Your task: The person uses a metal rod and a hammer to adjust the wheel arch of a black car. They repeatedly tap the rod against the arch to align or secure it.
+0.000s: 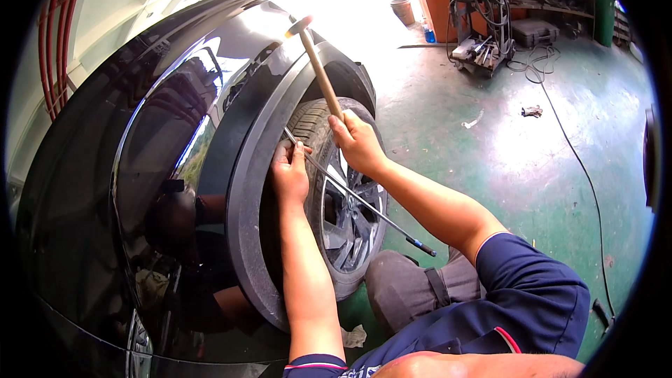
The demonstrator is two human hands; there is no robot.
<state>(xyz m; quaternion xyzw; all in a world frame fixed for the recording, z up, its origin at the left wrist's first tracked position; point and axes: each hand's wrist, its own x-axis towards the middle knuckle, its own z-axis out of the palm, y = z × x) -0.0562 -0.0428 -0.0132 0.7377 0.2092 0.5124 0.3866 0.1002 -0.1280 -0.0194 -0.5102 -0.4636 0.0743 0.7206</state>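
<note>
My right hand (355, 141) grips the long wooden handle of a hammer (320, 73), whose small head (299, 26) is raised over the wheel arch. My left hand (290, 164) holds a long thin metal rod (364, 201) with a blue-and-black end, slanting from inside the arch across the wheel to the lower right. Both hands are beside the tyre (315, 122) and the dark plastic arch trim (245, 189) of a glossy black car (84, 203). The rod's far tip is near the trim's inner edge; whether it touches cannot be told.
A wheeled cart (476, 49) with coiled hoses stands at back right beside a cluttered shelf bench (546, 3). A cable (581, 168) runs across the green floor (476, 189). A bucket (402, 10) sits by an orange pillar. A crumpled rag (530, 110) lies on the floor.
</note>
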